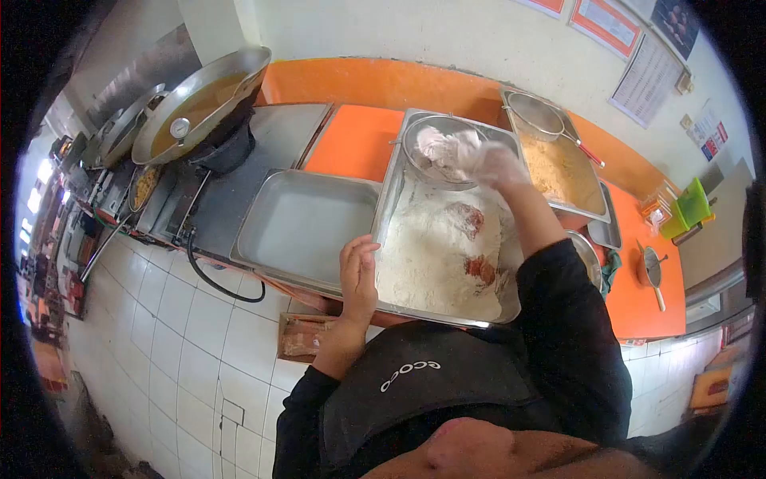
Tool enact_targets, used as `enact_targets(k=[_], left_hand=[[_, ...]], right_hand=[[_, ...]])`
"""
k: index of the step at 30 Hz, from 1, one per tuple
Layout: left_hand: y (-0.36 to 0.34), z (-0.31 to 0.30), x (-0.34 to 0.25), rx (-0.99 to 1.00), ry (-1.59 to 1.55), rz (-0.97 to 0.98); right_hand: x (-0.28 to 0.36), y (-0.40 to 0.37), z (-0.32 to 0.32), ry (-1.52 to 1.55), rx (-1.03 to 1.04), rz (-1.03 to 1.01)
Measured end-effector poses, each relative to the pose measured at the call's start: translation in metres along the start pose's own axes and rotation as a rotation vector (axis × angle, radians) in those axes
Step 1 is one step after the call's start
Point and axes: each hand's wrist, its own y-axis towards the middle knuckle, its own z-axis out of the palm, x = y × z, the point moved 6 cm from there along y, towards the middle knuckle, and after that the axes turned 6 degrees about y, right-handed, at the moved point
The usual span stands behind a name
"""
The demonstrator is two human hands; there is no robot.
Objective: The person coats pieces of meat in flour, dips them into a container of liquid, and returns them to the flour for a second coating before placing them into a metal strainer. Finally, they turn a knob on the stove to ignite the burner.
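My left hand [359, 275] is loosely uncurled beside the flour tray [511, 302], but I cannot tell whether my blurred right hand [499, 164] grips the bowl [444, 184].

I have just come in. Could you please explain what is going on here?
A person has the right hand, blurred, at a round sieve holding white-coated pieces; its exact grip cannot be told. The sieve sits at the far end of a flour tray, where two reddish patches show in the flour. The left hand is at the tray's left rim, perhaps touching it.
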Motion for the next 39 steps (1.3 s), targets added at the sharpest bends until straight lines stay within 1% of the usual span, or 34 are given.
enact_targets(k=[1,2,3,5,6,7,9,11,13,15,16,17,18,19,20,21,22,23,26,27,28,29,31,34,35,37,39], left_hand=[[-0.001,0.0,0.001,-0.002,0.005,-0.007],[-0.001,0.001,0.002,0.0,0.005,-0.001],[-0.001,0.001,0.004,0.003,-0.013,-0.012],[0.0,0.001,0.004,0.024,-0.021,-0.01],[-0.001,0.001,0.003,0.029,-0.022,-0.008],[-0.001,0.002,0.002,0.034,-0.022,-0.009],[-0.002,0.004,0.003,0.042,0.014,0.022],[-0.003,0.004,0.0,0.052,0.047,0.053],[-0.001,0.001,0.0,0.02,-0.008,0.026],[0.0,0.001,0.0,0.024,0.004,0.032],[-0.002,0.002,0.0,0.033,0.02,0.039],[-0.002,0.002,0.001,0.02,0.022,0.029],[-0.002,0.003,0.002,0.028,0.015,0.024],[-0.003,0.004,0.004,0.038,0.009,0.019],[-0.003,0.002,0.003,0.028,0.013,0.013],[-0.002,0.002,0.0,0.034,0.018,0.019],[-0.002,0.002,-0.002,0.043,0.022,0.026],[-0.002,0.002,-0.002,0.043,0.024,0.023],[-0.003,0.002,-0.001,0.038,0.044,0.029],[-0.003,0.003,0.003,0.036,0.013,0.012],[-0.004,0.003,0.005,0.029,-0.015,-0.007],[-0.004,0.002,0.005,0.013,-0.004,-0.006],[-0.004,0.004,0.001,0.044,0.099,0.054],[-0.007,0.008,0.012,0.019,0.144,0.079],[-0.007,0.008,0.014,0.008,0.155,0.07],[-0.006,0.009,0.01,-0.005,0.187,0.125],[-0.007,0.007,0.005,-0.066,0.18,0.149]], right_hand=[[-0.009,0.003,0.023,-0.054,0.064,-0.006],[0.005,-0.027,0.031,-0.129,0.177,-0.041],[0.019,-0.052,0.044,-0.039,0.284,-0.171],[0.022,-0.082,0.11,-0.006,0.568,-0.325],[0.023,-0.093,0.143,-0.003,0.671,-0.385],[0.025,-0.1,0.171,-0.013,0.73,-0.427],[0.022,-0.097,0.2,-0.004,0.792,-0.471],[0.012,-0.084,0.208,0.032,0.826,-0.462],[0.005,-0.065,0.203,0.086,0.808,-0.456],[0.005,-0.049,0.186,0.142,0.734,-0.463],[0.006,-0.044,0.18,0.173,0.68,-0.496],[0.008,-0.037,0.178,0.206,0.605,-0.595],[0.007,-0.033,0.178,0.233,0.48,-0.809],[-0.002,-0.037,0.184,0.23,0.097,-1.317],[0.01,-0.034,0.174,0.258,0.49,-0.795],[0.017,-0.041,0.169,0.244,0.617,-0.608],[0.022,-0.049,0.168,0.218,0.696,-0.563],[0.026,-0.058,0.171,0.189,0.766,-0.553],[0.039,-0.089,0.201,0.066,0.955,-0.61],[0.043,-0.101,0.214,0.026,1.003,-0.628],[0.05,-0.108,0.218,0.024,1.008,-0.64],[0.052,-0.117,0.221,0.04,0.989,-0.665],[0.058,-0.13,0.227,0.077,0.954,-0.717],[0.066,-0.143,0.231,0.084,0.907,-0.804],[0.067,-0.143,0.228,0.063,0.891,-0.815],[0.07,-0.133,0.221,0.029,0.84,-0.826],[0.075,-0.115,0.206,-0.011,0.741,-0.807]])
